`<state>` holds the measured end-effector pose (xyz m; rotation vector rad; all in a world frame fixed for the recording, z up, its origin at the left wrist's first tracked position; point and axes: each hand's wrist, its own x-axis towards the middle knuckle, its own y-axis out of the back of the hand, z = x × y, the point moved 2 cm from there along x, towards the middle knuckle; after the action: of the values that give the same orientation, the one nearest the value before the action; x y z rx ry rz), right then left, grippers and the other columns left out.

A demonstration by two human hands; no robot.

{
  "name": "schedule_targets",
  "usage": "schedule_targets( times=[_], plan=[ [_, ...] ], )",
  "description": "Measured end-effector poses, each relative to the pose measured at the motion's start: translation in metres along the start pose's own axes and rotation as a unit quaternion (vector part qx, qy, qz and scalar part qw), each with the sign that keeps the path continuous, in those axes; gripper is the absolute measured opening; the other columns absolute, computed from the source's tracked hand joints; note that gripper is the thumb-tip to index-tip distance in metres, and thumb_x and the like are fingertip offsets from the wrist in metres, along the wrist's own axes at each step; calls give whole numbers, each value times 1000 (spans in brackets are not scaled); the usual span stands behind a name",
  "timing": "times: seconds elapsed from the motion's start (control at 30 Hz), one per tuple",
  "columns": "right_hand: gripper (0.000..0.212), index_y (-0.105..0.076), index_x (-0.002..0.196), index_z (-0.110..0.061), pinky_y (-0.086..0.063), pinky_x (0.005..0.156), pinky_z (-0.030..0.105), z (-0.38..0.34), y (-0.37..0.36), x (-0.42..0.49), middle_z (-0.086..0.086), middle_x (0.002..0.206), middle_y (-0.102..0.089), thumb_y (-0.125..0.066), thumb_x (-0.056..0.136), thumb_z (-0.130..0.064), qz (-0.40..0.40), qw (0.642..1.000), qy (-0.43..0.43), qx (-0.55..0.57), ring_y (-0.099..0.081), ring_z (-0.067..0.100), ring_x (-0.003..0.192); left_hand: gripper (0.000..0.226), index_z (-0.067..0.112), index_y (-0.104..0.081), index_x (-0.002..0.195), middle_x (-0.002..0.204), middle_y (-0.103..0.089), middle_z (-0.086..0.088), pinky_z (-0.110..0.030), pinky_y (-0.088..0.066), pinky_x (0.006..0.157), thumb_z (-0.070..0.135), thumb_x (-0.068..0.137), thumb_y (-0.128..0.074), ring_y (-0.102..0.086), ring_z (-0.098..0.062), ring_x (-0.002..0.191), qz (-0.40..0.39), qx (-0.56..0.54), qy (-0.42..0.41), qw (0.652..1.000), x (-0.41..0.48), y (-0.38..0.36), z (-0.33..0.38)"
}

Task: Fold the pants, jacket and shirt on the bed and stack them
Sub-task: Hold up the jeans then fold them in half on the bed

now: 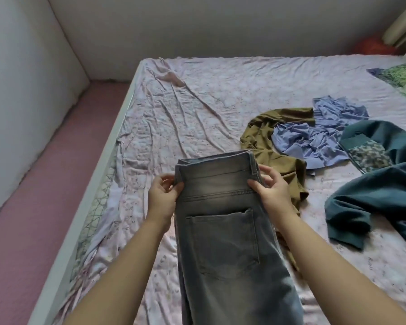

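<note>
Grey jeans (223,221) hang in front of me, doubled lengthwise with a back pocket facing me and the waistband on top. My left hand (163,193) pinches the left side of the waistband. My right hand (271,188) pinches the right side, with its fingers spread behind the fabric. On the bed to the right lie an olive garment (263,130), a crumpled light blue shirt (314,139) partly on top of it, and a dark teal jacket (382,191) with a patterned lining. The jeans' legs run out of the bottom of the view.
The bed (174,109) has a wrinkled pink floral sheet, and its left and far parts hold nothing. A white bed edge (89,195) runs along the left beside a pink floor strip and grey walls. Patterned bedding (401,76) lies at the far right.
</note>
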<state>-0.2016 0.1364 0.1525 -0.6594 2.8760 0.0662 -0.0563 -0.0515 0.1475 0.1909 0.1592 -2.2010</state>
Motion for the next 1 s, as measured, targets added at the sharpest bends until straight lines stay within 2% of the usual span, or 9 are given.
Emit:
schedule_targets(
  times=[0.13,0.27,0.4,0.57,0.67,0.77,0.87,0.93,1.0],
  plan=[
    [62,-35,139,-14,-40,96,32,81,3,54,15,135,-45,-65,84,-14,-15,988,-25,-152,-46,26,122,49,13,-45,126,118,-45,2,-32,-38,99,13,83,-67,-41,-13,116,-30,157,9,987,60,-4,-74],
    [55,-45,132,-11,-37,100,32,193,38,0,13,133,-50,-67,82,-16,-39,957,-92,-272,-46,24,124,39,9,-51,115,113,-52,-5,-29,-39,94,10,80,-69,-49,-24,114,-18,190,95,977,-1,19,-196],
    [54,-50,127,-8,-36,102,31,247,61,-34,11,126,-54,-72,78,-14,2,939,-40,-341,-49,24,119,33,12,-57,104,108,-63,-11,-36,-47,93,13,76,-74,-58,-22,101,-9,184,107,977,-36,33,-256],
    [52,-45,124,-14,-42,85,26,258,79,-60,-2,108,-53,-70,79,-20,74,961,-58,-259,-51,13,98,21,20,-56,89,86,-64,-2,-20,-51,71,4,81,-66,-60,-9,76,-15,119,76,990,-51,33,-267],
    [38,-45,112,-11,-44,67,9,263,91,-80,-7,92,-51,-67,81,-17,109,970,-77,-203,-52,4,80,13,17,-56,84,80,-64,-1,-13,-49,62,5,84,-63,-60,1,65,-20,123,85,989,-70,36,-271],
    [33,-51,93,-14,-45,59,7,274,102,-103,-1,86,-54,-74,76,-30,114,976,-108,-153,-52,8,72,9,14,-57,83,77,-64,-2,-13,-48,59,7,87,-60,-59,1,62,-20,119,97,988,-88,38,-276],
    [40,-60,82,-15,-46,61,22,278,107,-122,4,79,-61,-69,65,-51,75,980,-136,-121,-55,14,72,6,15,-58,85,80,-63,-3,-15,-50,61,10,89,-57,-60,-9,70,-15,114,110,987,-99,39,-277],
    [20,-63,88,-16,-48,67,21,276,102,-128,2,87,-66,-70,78,-31,38,986,-139,-79,-60,16,83,7,15,-58,85,81,-63,-3,-15,-51,62,11,89,-56,-59,-13,72,-6,115,110,987,-103,40,-278],
    [26,-64,102,-19,-51,80,26,273,95,-127,6,105,-66,-72,78,-25,12,989,-137,-57,-63,19,97,9,15,-58,83,80,-62,-4,-17,-51,62,10,90,-55,-58,-15,72,8,115,118,986,-103,40,-280]
  ],
)
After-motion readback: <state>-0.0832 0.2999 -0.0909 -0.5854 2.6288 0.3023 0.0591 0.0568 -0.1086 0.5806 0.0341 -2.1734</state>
